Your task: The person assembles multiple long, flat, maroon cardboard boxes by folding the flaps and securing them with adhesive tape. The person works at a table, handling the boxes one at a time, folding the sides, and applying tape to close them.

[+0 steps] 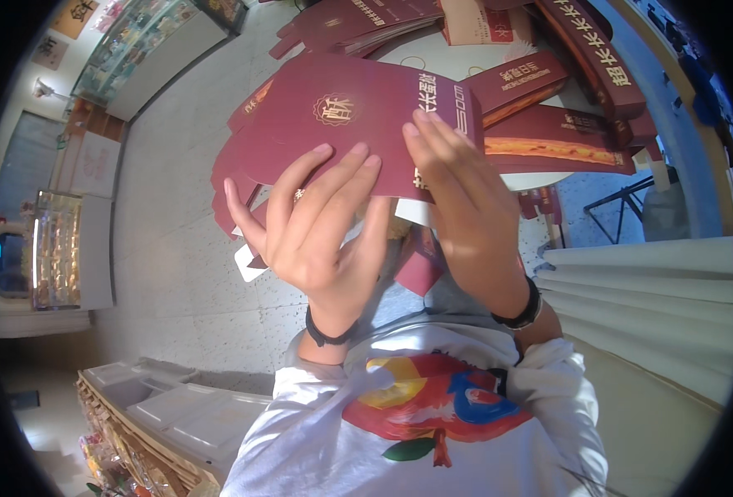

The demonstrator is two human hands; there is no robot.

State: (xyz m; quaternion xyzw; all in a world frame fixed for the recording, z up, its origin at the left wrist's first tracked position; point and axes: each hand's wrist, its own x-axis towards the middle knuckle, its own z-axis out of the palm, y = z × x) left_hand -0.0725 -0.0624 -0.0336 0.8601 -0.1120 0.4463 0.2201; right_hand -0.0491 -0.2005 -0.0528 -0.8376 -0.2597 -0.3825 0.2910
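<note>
A maroon flat carton (287, 112) with gold and white printing lies before me, over the near left part of a white round table. My left hand (316, 224) rests at its near edge, fingers spread across the cardboard and thumb pointing up by the edge. On the carton's right part lies my right hand (470, 207), fingers stretched out side by side; its thumb is hidden. More maroon cardboard pokes out under the left side of this carton. A small maroon piece (420, 263) shows below, between my wrists.
Right of the carton lie maroon boxes (557, 137) with a pastry picture, and a long maroon box (594, 62). A stack of flat maroon cartons (366, 25) lies at the far side. A white curtain (640, 290) hangs at right; a display case (147, 58) stands far left.
</note>
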